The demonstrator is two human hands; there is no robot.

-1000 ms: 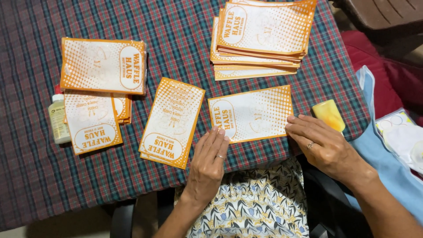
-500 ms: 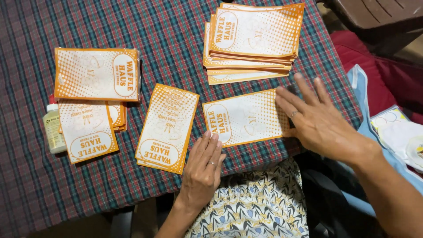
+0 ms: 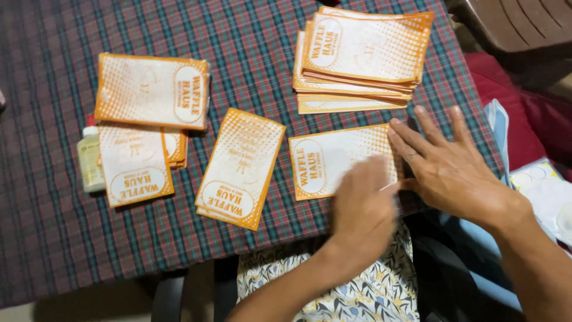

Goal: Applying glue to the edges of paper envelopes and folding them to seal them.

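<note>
An orange and white paper bag (image 3: 322, 160) lies flat near the table's front edge. My left hand (image 3: 362, 209) is blurred and lies over its lower right part, fingers together. My right hand (image 3: 448, 167) rests flat with fingers spread on the bag's right end. Neither hand grips anything. A second bag (image 3: 241, 168) lies alone just left of it.
A stack of the same bags (image 3: 362, 59) sits behind my hands. More bags (image 3: 152, 90) and a small glue bottle (image 3: 90, 160) lie at the left on the plaid tablecloth (image 3: 53, 238). A brown plastic chair (image 3: 518, 30) and red fabric (image 3: 524, 113) are at the right.
My left hand has slid right from beside the single bag onto the bag in front of me. My right hand has moved slightly left onto that bag's end, covering the yellow thing.
</note>
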